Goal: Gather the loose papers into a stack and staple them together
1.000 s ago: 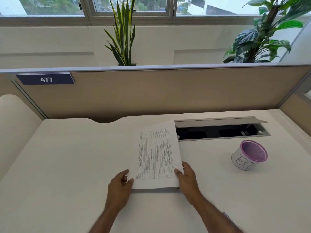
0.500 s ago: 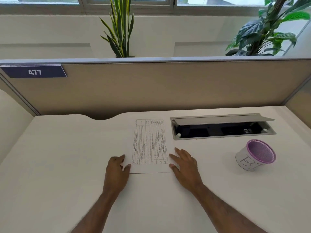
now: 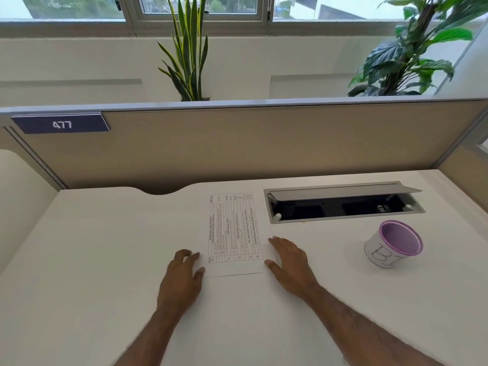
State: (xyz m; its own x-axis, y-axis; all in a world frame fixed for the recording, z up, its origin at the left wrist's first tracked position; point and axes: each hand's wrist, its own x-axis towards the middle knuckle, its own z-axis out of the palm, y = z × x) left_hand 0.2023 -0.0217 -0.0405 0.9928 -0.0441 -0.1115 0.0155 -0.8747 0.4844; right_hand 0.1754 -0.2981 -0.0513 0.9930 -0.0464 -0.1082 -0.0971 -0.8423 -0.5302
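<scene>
- Here, a thin white stack of papers (image 3: 235, 233) with a printed table on top lies flat at the centre of the frame on the smooth white desk (image 3: 105, 260).
- Right of centre sits a round purple mesh cup (image 3: 396, 243) wrapped in paper — beside an open metal cable tray (image 3: 343, 204).
- The left hand (image 3: 183, 278) rests palm-down, fingers loosely curled at the stack's left edge.
- The right hand (image 3: 290, 262) lies flat, fingers extended together, touching the right edge — neither grips anything.

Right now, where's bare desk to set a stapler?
Free: the desk left of the left hand, out to the partition; also near edge between the forearms. Crowded: right side, around the cable tray and purple cup, beside the papers.
</scene>
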